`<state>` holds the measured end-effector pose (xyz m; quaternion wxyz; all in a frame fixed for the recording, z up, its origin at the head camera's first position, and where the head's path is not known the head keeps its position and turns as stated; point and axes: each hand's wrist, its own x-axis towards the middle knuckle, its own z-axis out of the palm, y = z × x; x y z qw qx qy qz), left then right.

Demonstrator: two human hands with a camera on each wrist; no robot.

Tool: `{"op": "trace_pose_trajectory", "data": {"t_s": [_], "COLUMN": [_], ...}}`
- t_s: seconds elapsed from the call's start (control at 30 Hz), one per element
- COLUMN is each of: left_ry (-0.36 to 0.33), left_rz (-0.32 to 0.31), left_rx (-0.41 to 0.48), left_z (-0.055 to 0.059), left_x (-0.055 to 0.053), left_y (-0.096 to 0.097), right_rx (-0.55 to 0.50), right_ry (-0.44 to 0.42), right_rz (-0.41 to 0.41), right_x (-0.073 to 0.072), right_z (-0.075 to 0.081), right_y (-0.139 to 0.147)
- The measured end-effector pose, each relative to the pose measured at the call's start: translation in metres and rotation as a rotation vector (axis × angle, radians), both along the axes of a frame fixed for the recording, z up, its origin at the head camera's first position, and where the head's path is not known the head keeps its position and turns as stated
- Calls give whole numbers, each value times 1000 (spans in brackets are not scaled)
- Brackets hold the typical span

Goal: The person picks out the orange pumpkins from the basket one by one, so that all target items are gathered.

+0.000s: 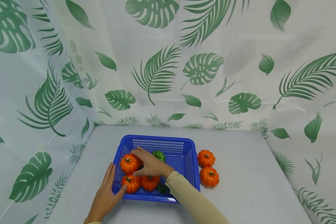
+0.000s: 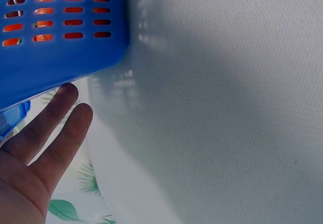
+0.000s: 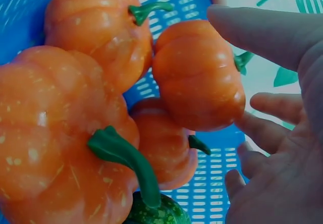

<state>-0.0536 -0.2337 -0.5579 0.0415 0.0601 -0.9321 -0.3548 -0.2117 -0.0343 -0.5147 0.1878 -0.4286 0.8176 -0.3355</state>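
A blue plastic basket stands on the table with several small orange pumpkins in it. My right hand reaches into its left part and grips an orange pumpkin, thumb and fingers on opposite sides of it; in the right wrist view this pumpkin overlaps another orange pumpkin. Two more orange pumpkins, one at the front left corner and one beside it, sit nearer me. My left hand rests against the basket's left side, its fingers straight along the outside.
A green pumpkin lies toward the back of the basket, and a dark green one near its front wall. Outside the right wall, two orange pumpkins, a farther one and a nearer one, sit on the white table. Leaf-printed curtains surround it.
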Motion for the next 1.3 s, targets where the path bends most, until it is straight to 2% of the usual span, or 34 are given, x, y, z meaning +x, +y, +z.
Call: {"op": "trace_pose_trajectory", "data": {"t_s": [0.3,0.57,0.8,1.3], "left_ry": [15,20,22,1], "left_rz": [0,-3,-3,12], "left_rx": [-15,-13,-11,-11], "left_z": [0,-1,-2,1], "left_x": [0,1,0,2], "left_y": [0,0,0,1], "right_rx": [35,31,29,-55], "right_ry": [84,57,70,64], "right_rz": [12,5,-19,-30], "right_x": [-4,-3,-1,2], "right_z": [-6,-9,-12,-8], "right_y": [-6,-11,-15,-16]}}
